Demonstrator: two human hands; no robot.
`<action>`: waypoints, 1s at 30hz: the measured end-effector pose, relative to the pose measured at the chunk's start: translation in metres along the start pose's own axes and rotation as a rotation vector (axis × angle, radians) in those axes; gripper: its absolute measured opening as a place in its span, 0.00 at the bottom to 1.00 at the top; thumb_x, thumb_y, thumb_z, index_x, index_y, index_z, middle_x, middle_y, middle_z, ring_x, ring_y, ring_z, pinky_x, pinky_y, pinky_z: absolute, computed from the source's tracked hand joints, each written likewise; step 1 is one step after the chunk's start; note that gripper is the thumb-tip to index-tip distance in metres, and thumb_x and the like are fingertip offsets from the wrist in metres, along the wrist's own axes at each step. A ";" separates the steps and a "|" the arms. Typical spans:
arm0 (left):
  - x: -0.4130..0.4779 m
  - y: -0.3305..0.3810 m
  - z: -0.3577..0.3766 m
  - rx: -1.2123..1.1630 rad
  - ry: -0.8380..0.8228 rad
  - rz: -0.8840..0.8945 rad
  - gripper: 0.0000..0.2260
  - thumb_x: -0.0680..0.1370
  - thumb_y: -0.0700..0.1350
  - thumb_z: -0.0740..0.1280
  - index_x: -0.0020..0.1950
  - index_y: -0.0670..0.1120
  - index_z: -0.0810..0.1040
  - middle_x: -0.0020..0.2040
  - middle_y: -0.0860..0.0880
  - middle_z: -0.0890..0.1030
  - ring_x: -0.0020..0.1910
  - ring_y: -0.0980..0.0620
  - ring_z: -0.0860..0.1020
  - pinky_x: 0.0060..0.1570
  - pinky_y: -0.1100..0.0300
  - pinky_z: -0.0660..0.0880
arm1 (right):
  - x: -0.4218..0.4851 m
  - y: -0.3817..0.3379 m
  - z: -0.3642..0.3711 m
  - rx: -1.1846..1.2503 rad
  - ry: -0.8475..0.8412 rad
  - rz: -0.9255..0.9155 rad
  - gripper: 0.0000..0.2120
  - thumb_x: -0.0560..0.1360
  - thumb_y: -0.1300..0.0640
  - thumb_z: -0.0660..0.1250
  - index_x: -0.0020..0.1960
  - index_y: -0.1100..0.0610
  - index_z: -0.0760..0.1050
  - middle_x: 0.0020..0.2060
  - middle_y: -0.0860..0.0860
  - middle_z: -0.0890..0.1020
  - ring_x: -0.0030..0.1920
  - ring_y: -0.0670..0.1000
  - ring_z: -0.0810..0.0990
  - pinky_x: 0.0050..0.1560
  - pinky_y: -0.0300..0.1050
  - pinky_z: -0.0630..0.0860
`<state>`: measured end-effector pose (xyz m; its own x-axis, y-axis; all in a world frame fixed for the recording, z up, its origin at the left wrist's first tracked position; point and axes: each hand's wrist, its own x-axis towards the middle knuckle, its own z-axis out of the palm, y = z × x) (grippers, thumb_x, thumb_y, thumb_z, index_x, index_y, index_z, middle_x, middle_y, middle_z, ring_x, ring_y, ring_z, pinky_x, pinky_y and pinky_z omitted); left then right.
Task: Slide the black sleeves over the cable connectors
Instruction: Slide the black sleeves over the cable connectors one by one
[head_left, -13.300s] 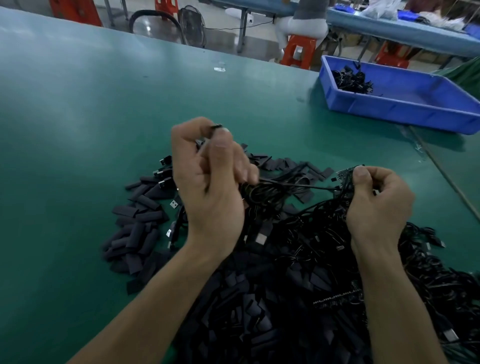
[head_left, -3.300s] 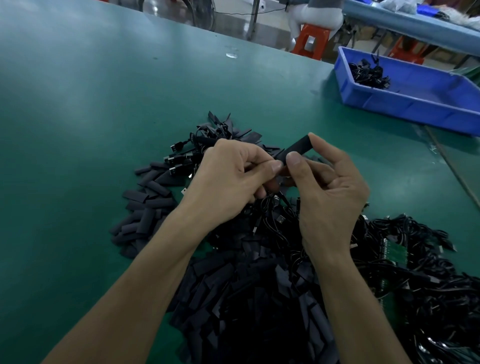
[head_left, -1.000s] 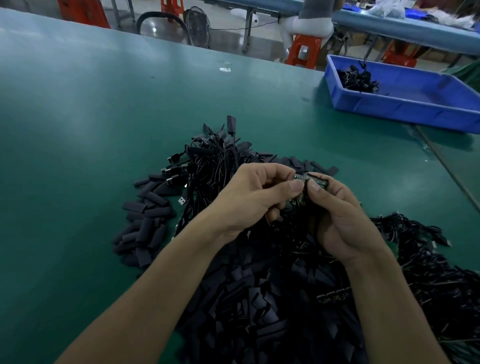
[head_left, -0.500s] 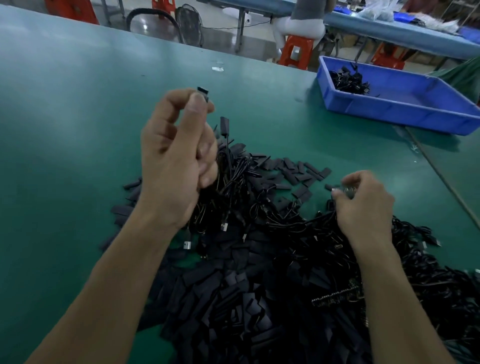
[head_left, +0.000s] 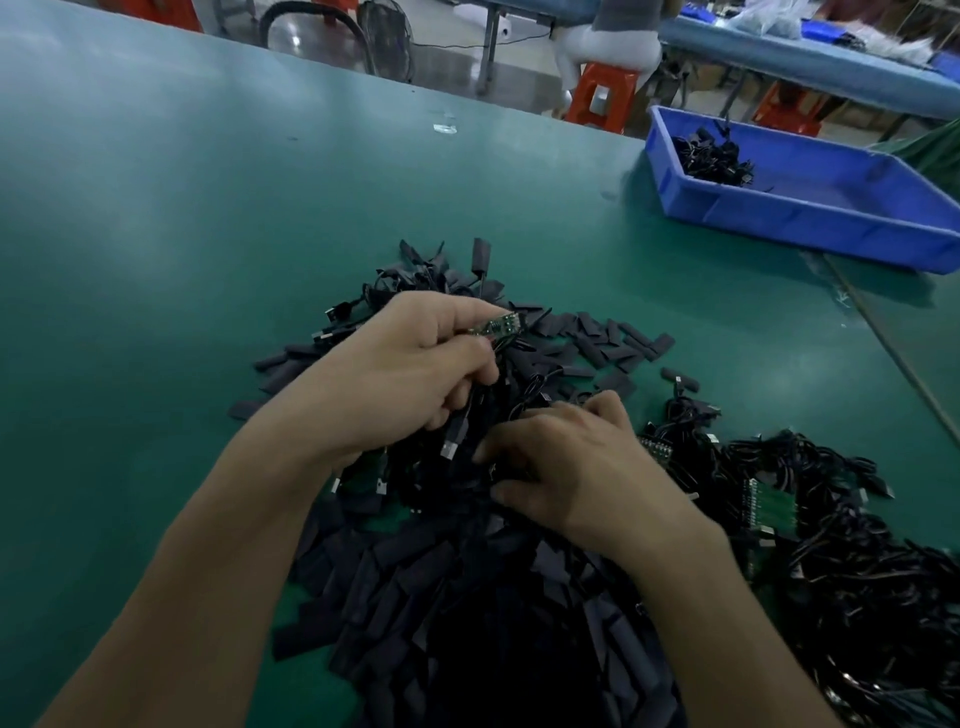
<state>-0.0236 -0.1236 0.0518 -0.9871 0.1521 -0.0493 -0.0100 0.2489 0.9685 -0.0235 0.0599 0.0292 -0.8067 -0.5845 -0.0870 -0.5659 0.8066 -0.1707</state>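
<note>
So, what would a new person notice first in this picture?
The big heap of black sleeves in the near middle of the green table, where the right hand reaches in. Beyond it the left hand pinches a small circuit board; a blue bin stands at the far right.

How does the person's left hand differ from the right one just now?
The left hand reaches farther out and pinches a small green board; the right hand lies nearer, palm down. The left hand's catch shows plainly; the right hand digs into the black pile, so what it holds is hidden. Both are over that pile of sleeves and cables.
</note>
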 end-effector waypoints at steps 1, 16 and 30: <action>0.000 0.000 -0.001 0.001 0.009 0.025 0.18 0.84 0.37 0.60 0.73 0.46 0.71 0.32 0.58 0.81 0.27 0.61 0.72 0.25 0.67 0.69 | 0.001 -0.003 0.004 -0.008 -0.011 -0.017 0.12 0.78 0.43 0.66 0.61 0.38 0.76 0.51 0.40 0.77 0.57 0.46 0.72 0.55 0.51 0.58; 0.000 -0.004 0.001 -0.054 0.065 0.091 0.04 0.78 0.37 0.71 0.45 0.44 0.79 0.35 0.50 0.85 0.30 0.54 0.82 0.31 0.66 0.76 | 0.018 -0.006 0.042 -0.048 0.041 -0.002 0.11 0.78 0.41 0.66 0.55 0.46 0.76 0.48 0.45 0.68 0.59 0.52 0.70 0.49 0.47 0.52; 0.006 -0.014 0.000 0.039 0.208 0.131 0.06 0.80 0.39 0.69 0.46 0.49 0.82 0.37 0.51 0.85 0.31 0.52 0.84 0.32 0.66 0.78 | -0.003 0.022 0.009 0.733 0.415 0.150 0.12 0.79 0.58 0.68 0.49 0.40 0.74 0.39 0.42 0.84 0.39 0.44 0.83 0.41 0.38 0.78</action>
<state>-0.0294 -0.1258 0.0379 -0.9912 -0.0136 0.1313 0.1224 0.2776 0.9529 -0.0320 0.0782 0.0173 -0.9422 -0.2811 0.1826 -0.3108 0.5282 -0.7902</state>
